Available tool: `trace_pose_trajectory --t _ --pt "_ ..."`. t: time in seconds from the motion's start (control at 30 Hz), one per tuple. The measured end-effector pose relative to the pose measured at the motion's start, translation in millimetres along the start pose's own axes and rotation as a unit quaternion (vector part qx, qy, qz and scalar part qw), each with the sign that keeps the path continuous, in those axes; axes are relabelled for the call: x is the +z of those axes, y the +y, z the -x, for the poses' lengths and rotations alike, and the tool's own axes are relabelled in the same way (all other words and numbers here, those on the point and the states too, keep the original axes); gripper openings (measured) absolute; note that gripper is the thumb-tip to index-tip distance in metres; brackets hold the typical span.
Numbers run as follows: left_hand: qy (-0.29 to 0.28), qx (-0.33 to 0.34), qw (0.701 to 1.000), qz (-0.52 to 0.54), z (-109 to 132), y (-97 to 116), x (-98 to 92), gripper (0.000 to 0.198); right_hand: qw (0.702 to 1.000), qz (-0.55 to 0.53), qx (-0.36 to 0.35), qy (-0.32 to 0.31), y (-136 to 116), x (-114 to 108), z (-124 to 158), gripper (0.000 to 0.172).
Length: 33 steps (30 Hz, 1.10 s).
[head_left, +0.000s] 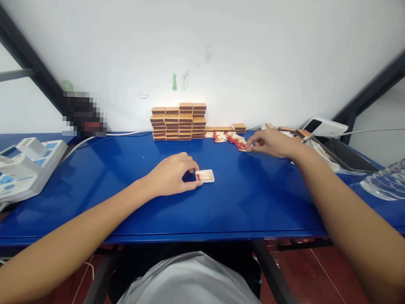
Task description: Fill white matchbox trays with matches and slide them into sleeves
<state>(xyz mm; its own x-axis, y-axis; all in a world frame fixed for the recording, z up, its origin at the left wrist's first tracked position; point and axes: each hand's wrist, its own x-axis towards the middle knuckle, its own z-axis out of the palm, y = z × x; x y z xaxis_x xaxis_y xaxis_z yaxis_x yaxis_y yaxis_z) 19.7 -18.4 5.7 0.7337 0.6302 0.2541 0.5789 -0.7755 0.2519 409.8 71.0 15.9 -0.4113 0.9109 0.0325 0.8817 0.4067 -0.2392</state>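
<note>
My left hand point(175, 174) holds the left end of a small white matchbox tray point(212, 179) between thumb and fingers. Several red-tipped matches point(205, 175) lie side by side in this tray, heads toward the hand. Farther back and to the right, my right hand point(267, 142) is at the right end of a loose heap of matches point(234, 139). Its thumb and fingertips are pinched together on matches there; how many is hidden. Behind the heap, matchboxes point(219, 128) lie in a low row along the wall.
Stacked matchboxes point(178, 124) stand against the white wall on the blue table point(200, 214). To the left lies a white power strip point(52, 169) with plugs. A white device point(326, 127), a dark tray point(350, 156) and clear plastic point(390, 180) are at the right.
</note>
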Motion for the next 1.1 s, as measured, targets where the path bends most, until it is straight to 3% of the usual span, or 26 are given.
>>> trace_pose_trajectory --t 0.2,0.53,0.63,0.73,0.87,0.97,1.1 --pt "0.004 0.006 1.000 -0.005 0 0 0.4 0.023 0.999 -0.034 0.013 -0.015 -14 6 0 0.040" --pt "-0.001 0.004 1.000 -0.005 0 0 0.0 0.023 0.998 -0.049 0.015 -0.044 -21 9 -2 0.036" --pt "0.001 0.006 1.000 -0.006 0 0 1.0 0.023 0.992 -0.116 -0.013 -0.048 -46 5 4 0.035" --pt "0.005 0.010 1.000 -0.012 0 0 1.9 0.024 0.979 -0.185 -0.073 -0.055 -87 6 11 0.035" --pt "0.006 0.010 1.000 -0.014 0 1 2.3 0.022 0.962 -0.222 -0.149 -0.055 -136 20 15 0.030" --pt "0.004 0.009 1.000 -0.016 -1 1 2.4 0.025 0.962 -0.206 -0.176 -0.036 -151 33 14 0.025" --pt "0.003 0.005 1.000 -0.014 -1 1 2.5 0.025 0.966 -0.184 -0.181 -0.028 -146 38 13 0.025"
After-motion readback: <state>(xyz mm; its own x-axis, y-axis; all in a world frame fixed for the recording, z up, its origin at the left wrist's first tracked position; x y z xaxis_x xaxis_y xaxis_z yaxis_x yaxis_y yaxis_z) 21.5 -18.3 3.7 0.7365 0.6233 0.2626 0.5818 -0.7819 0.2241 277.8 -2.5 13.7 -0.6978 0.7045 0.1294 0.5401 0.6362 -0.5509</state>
